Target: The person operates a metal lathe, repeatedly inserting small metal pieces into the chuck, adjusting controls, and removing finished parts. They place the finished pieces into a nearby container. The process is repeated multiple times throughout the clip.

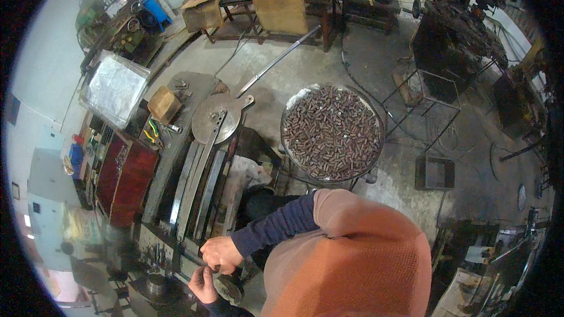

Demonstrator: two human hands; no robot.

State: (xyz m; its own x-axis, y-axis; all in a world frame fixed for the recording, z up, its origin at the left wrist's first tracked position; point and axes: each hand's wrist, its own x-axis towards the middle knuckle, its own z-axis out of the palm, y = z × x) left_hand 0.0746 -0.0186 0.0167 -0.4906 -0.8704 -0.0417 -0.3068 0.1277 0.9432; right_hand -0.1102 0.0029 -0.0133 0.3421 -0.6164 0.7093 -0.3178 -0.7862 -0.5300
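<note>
My right hand (222, 253), in a navy cuff, is closed over a spot beside the lathe carriage (189, 263). Just below it my left hand (202, 286) has its thumb and fingers pinched together, almost touching the right. Whatever either hand grips is hidden or too small to make out. A round handwheel (228, 289) sits right beside the hands. From the carriage the long metal rails of the lathe bed (180, 191) run away toward a round metal plate (216, 118) at the far end. A dark round metal part (155, 285) stands left of my hands.
A large round basin (283, 135) heaped with small brown metal cylinders (332, 132) stands to the right. On the left are a red tray (126, 179), pliers (154, 132) and an open box (164, 104). A wire-frame stand (426, 97) and dark bin (435, 172) occupy the right floor.
</note>
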